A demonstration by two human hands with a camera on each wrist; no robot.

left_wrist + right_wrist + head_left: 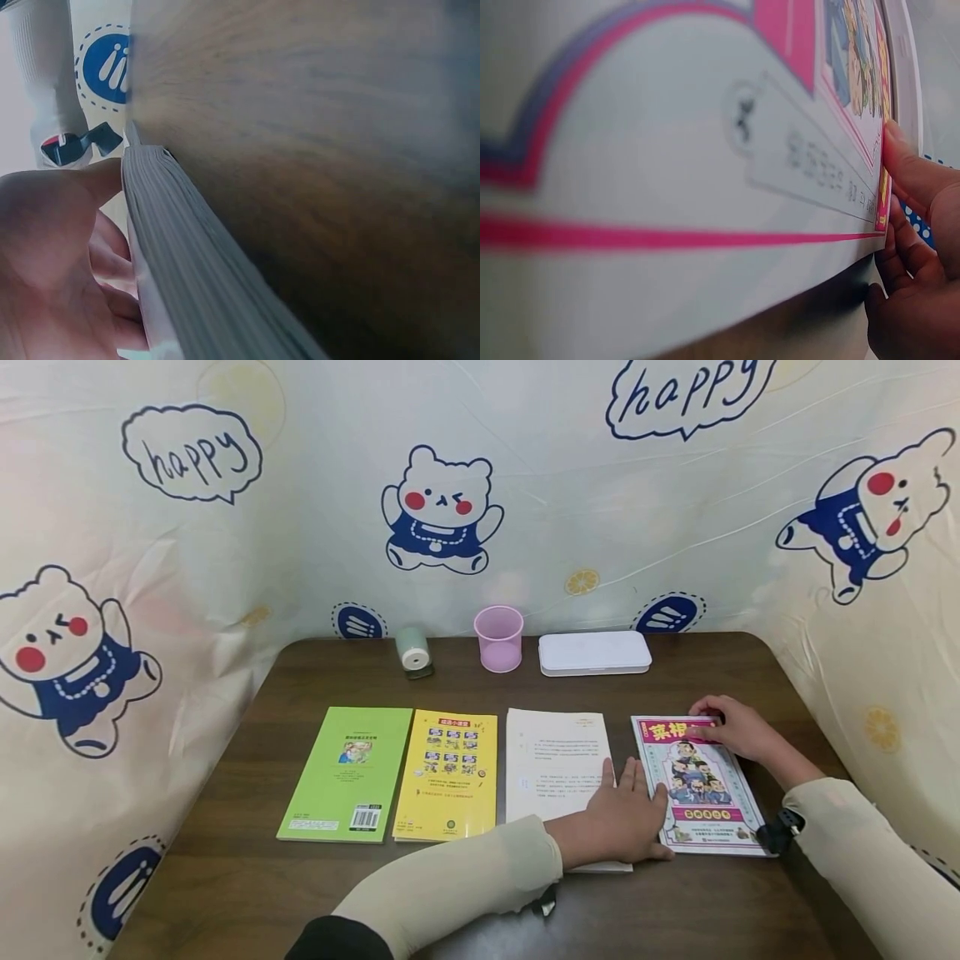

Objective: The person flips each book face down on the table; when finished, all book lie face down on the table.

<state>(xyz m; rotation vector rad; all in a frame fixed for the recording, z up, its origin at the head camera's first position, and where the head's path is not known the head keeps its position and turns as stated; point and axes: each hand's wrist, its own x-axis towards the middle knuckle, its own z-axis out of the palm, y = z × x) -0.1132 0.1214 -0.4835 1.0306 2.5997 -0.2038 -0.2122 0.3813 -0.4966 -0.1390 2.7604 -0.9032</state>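
Near the right side of the table lies a comic book with a pink title band and cartoon figures. My right hand pinches its upper right corner; in the right wrist view the thumb lies on the cover and the other fingers curl at the edge. Just left of it is a white booklet with printed text. My left hand rests across the booklet's lower right part, fingers stretched out, thumb toward the comic book. The thick page edge shows beside that hand in the left wrist view.
A green book and a yellow book lie side by side at the left. Along the back edge stand a pale green cylindrical object, a pink cup and a flat white case. A patterned cloth hangs behind.
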